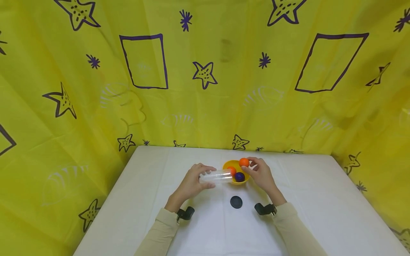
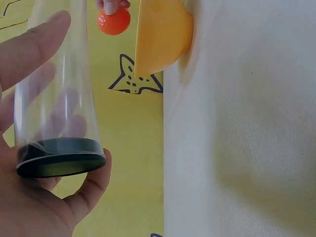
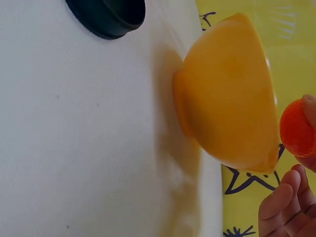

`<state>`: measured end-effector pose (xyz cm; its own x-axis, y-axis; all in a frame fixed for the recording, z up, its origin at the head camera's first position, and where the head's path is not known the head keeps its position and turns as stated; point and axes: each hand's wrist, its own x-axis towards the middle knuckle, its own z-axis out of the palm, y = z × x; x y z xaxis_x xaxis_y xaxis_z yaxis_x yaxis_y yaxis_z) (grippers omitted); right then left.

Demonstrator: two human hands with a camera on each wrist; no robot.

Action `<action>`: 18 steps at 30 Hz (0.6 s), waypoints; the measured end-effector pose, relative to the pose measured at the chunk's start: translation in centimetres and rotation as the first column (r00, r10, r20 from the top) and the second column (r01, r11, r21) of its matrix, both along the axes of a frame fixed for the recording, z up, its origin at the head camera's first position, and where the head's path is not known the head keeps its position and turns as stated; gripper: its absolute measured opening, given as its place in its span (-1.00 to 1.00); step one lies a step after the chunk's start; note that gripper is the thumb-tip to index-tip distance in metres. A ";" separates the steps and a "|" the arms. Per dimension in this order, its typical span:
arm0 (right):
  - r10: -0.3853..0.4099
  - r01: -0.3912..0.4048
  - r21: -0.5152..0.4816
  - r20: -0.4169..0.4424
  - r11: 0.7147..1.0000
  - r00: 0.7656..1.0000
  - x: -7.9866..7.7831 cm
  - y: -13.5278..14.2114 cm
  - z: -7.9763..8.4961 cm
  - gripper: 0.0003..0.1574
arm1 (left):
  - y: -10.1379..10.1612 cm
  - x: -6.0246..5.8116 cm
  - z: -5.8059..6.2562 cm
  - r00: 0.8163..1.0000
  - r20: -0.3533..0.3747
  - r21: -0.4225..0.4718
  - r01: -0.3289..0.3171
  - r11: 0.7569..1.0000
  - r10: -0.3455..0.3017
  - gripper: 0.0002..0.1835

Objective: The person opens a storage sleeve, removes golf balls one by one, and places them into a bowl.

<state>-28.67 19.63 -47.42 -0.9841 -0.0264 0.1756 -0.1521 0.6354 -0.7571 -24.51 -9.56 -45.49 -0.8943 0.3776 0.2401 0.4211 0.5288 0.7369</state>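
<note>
My left hand [image 1: 191, 181] grips a clear plastic tube [image 1: 216, 176], which lies nearly level with its far end over the left rim of a yellow bowl [image 1: 236, 183]. A black cap [image 2: 61, 160] closes the tube's near end in the left wrist view. Between thumb and fingers, my right hand [image 1: 263, 175] pinches an orange ball [image 1: 244, 162] above the bowl's back right rim. Inside the bowl are a dark purple ball [image 1: 239, 177] and another orange ball [image 1: 232, 170], partly overlapped by the tube's end.
A round black lid [image 1: 236, 202] rests on the white table [image 1: 211, 227] in front of the bowl, between the forearms. Behind and on both sides of the table hangs a yellow curtain [image 1: 224, 106] with drawn stars. Each wrist wears a small black camera [image 1: 185, 213].
</note>
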 end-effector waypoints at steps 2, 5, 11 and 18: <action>0.002 -0.002 0.011 0.006 1.000 1.000 -0.3 -0.1 -0.2 -0.31 | -0.1 0.0 0.0 1.000 -0.001 0.003 -0.002 1.000 0.002 -0.48; 0.002 -0.003 0.029 0.028 1.000 1.000 -0.6 -0.2 -0.3 -0.32 | -0.1 0.0 0.0 1.000 -0.010 0.019 0.002 1.000 -0.002 -0.48; 0.016 -0.018 0.045 0.042 0.999 0.999 -0.8 -0.3 -0.6 -0.35 | -0.1 -0.1 0.0 1.000 -0.019 0.035 -0.008 0.999 0.009 -0.47; 0.019 -0.021 0.035 0.038 0.999 0.999 -0.9 -0.5 -0.8 -0.37 | -0.2 0.0 -0.1 0.999 -0.026 0.022 -0.022 1.000 0.022 -0.46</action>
